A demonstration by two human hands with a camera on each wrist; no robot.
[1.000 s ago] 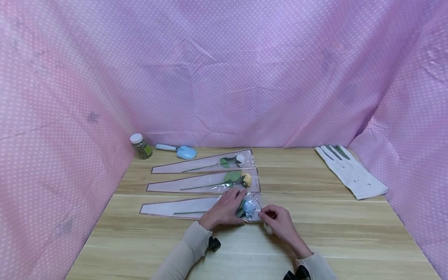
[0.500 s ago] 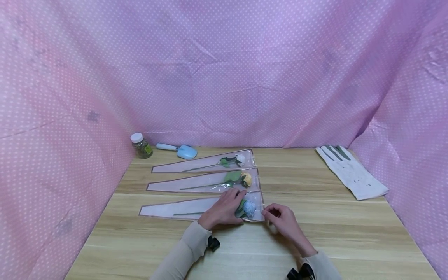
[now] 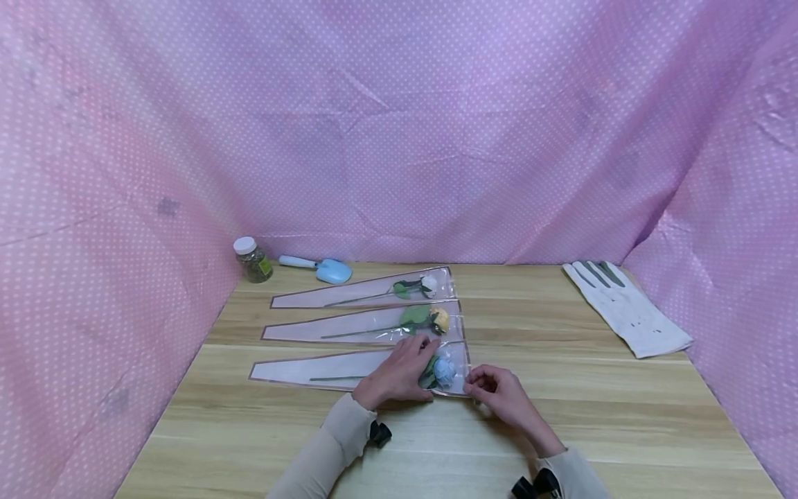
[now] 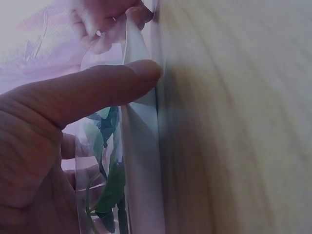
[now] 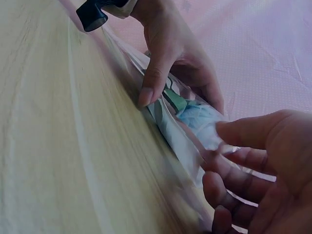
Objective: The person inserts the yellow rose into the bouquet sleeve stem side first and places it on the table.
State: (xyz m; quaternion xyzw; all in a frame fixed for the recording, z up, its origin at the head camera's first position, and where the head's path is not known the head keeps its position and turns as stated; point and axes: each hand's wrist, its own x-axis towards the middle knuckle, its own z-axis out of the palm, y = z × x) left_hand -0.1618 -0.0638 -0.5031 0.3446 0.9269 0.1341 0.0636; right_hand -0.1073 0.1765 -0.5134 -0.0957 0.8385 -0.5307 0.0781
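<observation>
Nearest the person, a clear-fronted flower sleeve [image 3: 280, 372] with a dark border lies on the table, its wide end to the right. A light blue flower [image 3: 445, 372] with green leaves and a long stem is inside it. My left hand [image 3: 402, 371] arches over the sleeve and holds it below the bloom, covering part of the stem. Its thumb [image 4: 139, 75] lies across the near edge in the left wrist view. At the wide end, my right hand [image 3: 499, 395] pinches the sleeve's edge between thumb and fingers; the right wrist view shows the fingers curled.
Behind it lie two similar sleeves, with a yellow rose [image 3: 439, 320] and a white rose [image 3: 428, 285]. A lidded jar [image 3: 253, 262] and a blue trowel [image 3: 333, 271] sit at the back left. White gloves [image 3: 626, 312] lie at right. Pink dotted cloth [image 3: 399, 138] surrounds the table.
My right hand moved slightly right, then a little back left. The sleeve's wide end, curled over near the bloom a second ago, now lies flatter. My left hand stays almost in place.
</observation>
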